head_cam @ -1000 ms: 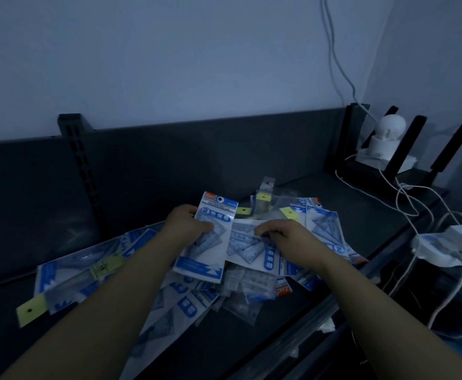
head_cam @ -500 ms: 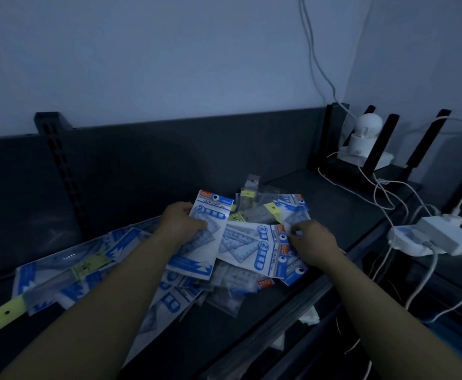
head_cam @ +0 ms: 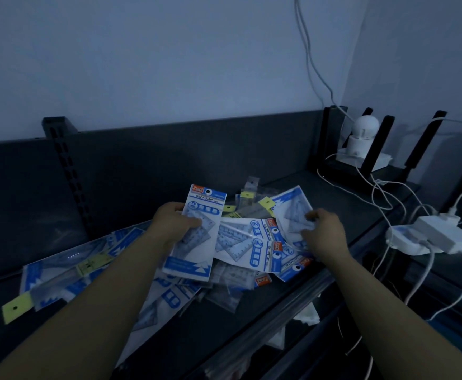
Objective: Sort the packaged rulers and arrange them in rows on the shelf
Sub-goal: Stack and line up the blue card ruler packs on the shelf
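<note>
Head view: a dim, dark shelf point(head_cam: 334, 207) against a pale wall is seen from above. A loose pile of packaged rulers point(head_cam: 254, 250) is spread over the middle of the shelf, the blue-and-white packs overlapping at mixed angles.

At 9 o'clock of the pile, one upright pack marked "GEOMETRIC" point(head_cam: 197, 242) is held by the left hand point(head_cam: 173, 226). Its fingers point(head_cam: 193, 222) are closed round the pack's left edge, and the thumb is laid across the front.

At 3 o'clock of the pile, a tilted pack point(head_cam: 293, 205) is pinched at its lower corner by the curled fingers of the right hand point(head_cam: 324, 235).

Longer ruler packs point(head_cam: 68, 272) with yellow tags are laid out on the shelf toward 8 o'clock. A white camera point(head_cam: 361, 135) is seen at 2 o'clock, and a white power adapter point(head_cam: 441, 237) with cables at 3 o'clock.
</note>
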The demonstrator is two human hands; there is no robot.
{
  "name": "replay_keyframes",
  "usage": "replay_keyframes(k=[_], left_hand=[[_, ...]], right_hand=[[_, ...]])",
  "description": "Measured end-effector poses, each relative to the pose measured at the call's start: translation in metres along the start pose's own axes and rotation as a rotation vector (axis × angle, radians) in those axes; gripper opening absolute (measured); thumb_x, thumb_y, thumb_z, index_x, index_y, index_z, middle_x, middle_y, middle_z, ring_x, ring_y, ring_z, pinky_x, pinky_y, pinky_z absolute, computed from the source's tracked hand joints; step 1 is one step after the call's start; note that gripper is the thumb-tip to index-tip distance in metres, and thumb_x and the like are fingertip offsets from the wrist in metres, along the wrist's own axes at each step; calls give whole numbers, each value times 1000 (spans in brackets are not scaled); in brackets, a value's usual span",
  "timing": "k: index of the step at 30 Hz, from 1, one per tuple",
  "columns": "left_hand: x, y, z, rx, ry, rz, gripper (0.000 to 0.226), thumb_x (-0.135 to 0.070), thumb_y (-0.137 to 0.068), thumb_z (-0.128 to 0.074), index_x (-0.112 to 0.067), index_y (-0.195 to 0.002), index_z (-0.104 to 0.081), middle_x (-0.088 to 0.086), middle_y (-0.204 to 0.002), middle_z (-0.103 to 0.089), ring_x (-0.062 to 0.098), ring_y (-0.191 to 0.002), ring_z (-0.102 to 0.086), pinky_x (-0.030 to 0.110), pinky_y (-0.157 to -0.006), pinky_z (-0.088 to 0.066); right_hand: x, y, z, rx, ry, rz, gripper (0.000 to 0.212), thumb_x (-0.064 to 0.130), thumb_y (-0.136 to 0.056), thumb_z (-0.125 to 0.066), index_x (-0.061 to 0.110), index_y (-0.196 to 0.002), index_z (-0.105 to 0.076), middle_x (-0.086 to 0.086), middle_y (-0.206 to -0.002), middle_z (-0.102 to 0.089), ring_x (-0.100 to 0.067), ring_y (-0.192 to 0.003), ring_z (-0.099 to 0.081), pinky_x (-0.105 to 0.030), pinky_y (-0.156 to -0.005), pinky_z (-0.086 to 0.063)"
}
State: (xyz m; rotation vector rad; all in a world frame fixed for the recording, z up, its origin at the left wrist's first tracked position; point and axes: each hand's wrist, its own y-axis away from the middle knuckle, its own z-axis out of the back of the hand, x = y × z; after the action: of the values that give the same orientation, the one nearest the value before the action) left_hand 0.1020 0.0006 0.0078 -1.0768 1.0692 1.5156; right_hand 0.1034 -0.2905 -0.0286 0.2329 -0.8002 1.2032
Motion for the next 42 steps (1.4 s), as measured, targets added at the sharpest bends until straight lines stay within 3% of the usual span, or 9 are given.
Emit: replay_keyframes(k=[4, 8, 12, 16, 22, 25, 29, 34, 42], left_hand=[[1, 2, 3, 4, -4, 34, 36, 1, -79, -74, 0, -113, -62, 16, -110, -66, 34, -100, -65, 46, -90, -53], [4, 5, 2, 27, -24, 43, 28, 1, -78, -74, -1, -105, -65, 15, -103, -68, 33, -96, -65, 46, -87, -54], [7, 10, 2, 31, 4, 17, 31, 5, -76, -74, -5, -104, -65, 12, -99, -68, 25, -84, -65, 36, -72, -54], [8, 19, 6, 32, 161, 13, 33, 8, -77, -71, -7, -106, -63, 10, -98, -68, 22, -78, -66, 32, -61, -54], [10, 31, 15, 117, 338, 61, 31, 11, -83, -63, -5, -109, -64, 15, -103, -70, 29, -86, -68, 38, -68, -57], [14, 36, 23, 141, 369, 66, 26, 11, -86, -58, -7, -102, -66, 13, -98, -72, 26, -83, -69, 37, -67, -56], [16, 42, 39, 118, 422, 52, 25, 12, -86, -56, -7, -100, -66, 13, -97, -70, 26, -82, -67, 36, -68, -56], [21, 52, 59, 15, 490, -8, 25, 12, -87, -55, -8, -97, -65, 13, -97, -70, 26, -83, -67, 37, -67, -58], [34, 88, 126, -181, 472, -8, 21, 6, -88, -60, -6, -104, -64, 14, -101, -70, 29, -88, -68, 40, -72, -56]], right_hand=[[11, 8, 16, -155, -270, 24, 12, 10, -91, -53, 11, -98, -63, -9, -100, -64, -19, -74, -59, -25, -61, -45], [30, 18, 21, -37, -557, -32, 12, 7, -91, -57, 12, -102, -58, -7, -96, -64, -7, -68, -58, -17, -48, -43], [41, 36, -2, 260, -513, -102, 41, 6, -89, -61, 13, -127, -49, -1, -93, -60, -15, -68, -60, -27, -55, -49], [47, 47, -15, 347, -356, 53, 42, 9, -86, -66, 10, -126, -54, 1, -103, -61, -7, -73, -56, -18, -57, -45], [66, 55, -11, 461, -336, 133, 67, 15, -88, -66, 17, -145, -33, -1, -126, -52, -11, -93, -56, -13, -63, -46], [73, 57, -11, 558, -381, 142, 57, 18, -89, -65, 24, -139, -38, 7, -114, -56, -6, -82, -60, -14, -56, -48], [85, 58, -14, 652, -427, 172, 38, 23, -89, -65, 28, -123, -48, 13, -101, -63, -10, -86, -68, -25, -67, -57], [112, 65, -22, 637, -460, 217, 36, 26, -84, -71, 30, -116, -53, 4, -105, -68, -15, -84, -70, -35, -70, -58], [181, 108, -39, 600, -411, 360, 42, 20, -84, -70, 27, -120, -47, 8, -102, -58, -2, -75, -58, -19, -51, -45]])
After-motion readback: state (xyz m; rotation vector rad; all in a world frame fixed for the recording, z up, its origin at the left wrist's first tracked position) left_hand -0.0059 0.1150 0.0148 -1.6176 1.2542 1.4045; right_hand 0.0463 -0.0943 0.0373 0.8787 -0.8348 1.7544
